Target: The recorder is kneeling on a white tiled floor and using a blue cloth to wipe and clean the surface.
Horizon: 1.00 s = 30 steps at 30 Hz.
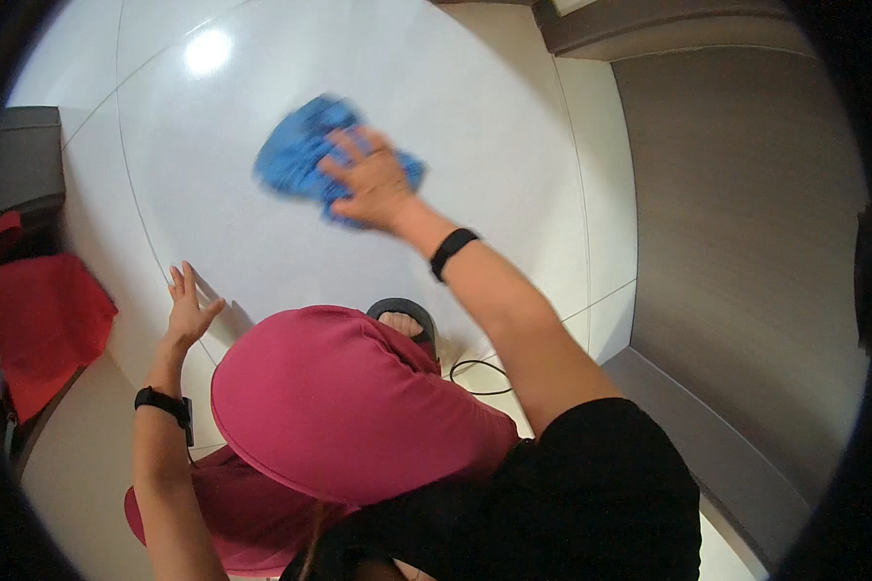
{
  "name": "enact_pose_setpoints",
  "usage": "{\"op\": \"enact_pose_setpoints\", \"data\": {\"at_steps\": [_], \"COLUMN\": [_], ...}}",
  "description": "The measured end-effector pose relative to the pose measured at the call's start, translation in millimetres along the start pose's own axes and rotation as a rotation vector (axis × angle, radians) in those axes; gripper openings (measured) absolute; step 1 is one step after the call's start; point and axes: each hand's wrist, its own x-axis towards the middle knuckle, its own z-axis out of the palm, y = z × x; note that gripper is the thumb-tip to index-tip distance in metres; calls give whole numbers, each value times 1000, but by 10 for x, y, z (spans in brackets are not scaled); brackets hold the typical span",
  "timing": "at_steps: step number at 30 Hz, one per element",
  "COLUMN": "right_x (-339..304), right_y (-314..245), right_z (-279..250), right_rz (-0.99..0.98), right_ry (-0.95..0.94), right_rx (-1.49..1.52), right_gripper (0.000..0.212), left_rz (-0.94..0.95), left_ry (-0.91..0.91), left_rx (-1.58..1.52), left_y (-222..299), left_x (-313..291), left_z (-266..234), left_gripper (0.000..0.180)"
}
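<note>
A crumpled blue cloth lies on the white tiled floor, ahead of my knees. My right hand bears down on it, fingers bent and spread over its right part. Both hand and cloth look blurred. Off to the left, my left hand hovers beside my knee with fingers and thumb apart, holding nothing. Its shadow falls on the floor close by; whether the fingertips touch anything I cannot tell.
A brown wood panel with a ledge stands on the right. A dark piece of furniture with red fabric is at the left edge. A black cable loops near my sandalled foot.
</note>
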Motion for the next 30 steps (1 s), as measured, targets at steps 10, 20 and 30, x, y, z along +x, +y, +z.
{"op": "enact_pose_setpoints", "data": {"at_steps": [10,20,30], "right_x": [-2841,-2251,-744], "right_y": [1799,516,-381], "right_z": [-699,-16,343], "right_rz": [901,867,-28], "right_ry": [445,349,-70], "right_rx": [-287,-421,-39], "right_gripper": [66,61,51], "left_rz": [65,90,177], "left_ry": [132,212,218], "left_rx": [49,-113,-74], "left_y": [95,205,393], "left_x": [111,221,198], "left_z": [-431,-333,-391], "left_gripper": [73,65,62]}}
